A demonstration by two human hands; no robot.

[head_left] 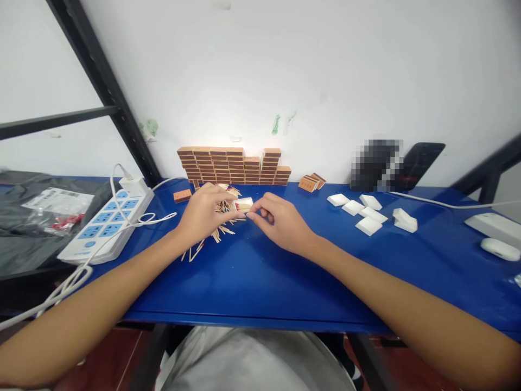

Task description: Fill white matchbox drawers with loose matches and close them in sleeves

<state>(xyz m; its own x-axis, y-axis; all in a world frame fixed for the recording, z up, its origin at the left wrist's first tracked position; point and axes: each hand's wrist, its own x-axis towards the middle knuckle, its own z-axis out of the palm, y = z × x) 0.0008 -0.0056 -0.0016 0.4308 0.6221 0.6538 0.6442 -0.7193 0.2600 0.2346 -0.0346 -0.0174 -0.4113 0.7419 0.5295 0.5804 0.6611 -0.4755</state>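
Observation:
Between my hands is a small white matchbox tray (245, 201) with some red-tipped matches in it. My left hand (205, 210) grips the tray's left side, thumb at the front edge. At the tray's right end, the fingers of my right hand (277, 220) are pinched together; whether they hold the tray's edge or a match is too small to tell. A heap of loose matches (222, 231) spreads on the blue table beneath and around my left hand. Behind stands a stepped wall of stacked matchboxes (220, 165).
Several white trays (369, 225) lie to the right, near some flat matchbox sleeves (308, 183). One matchbox (182, 196) sits left of the heap. A power strip (108, 222) with white cables and a dark bag (44, 222) occupy the left. A phone (419, 165) leans against the wall.

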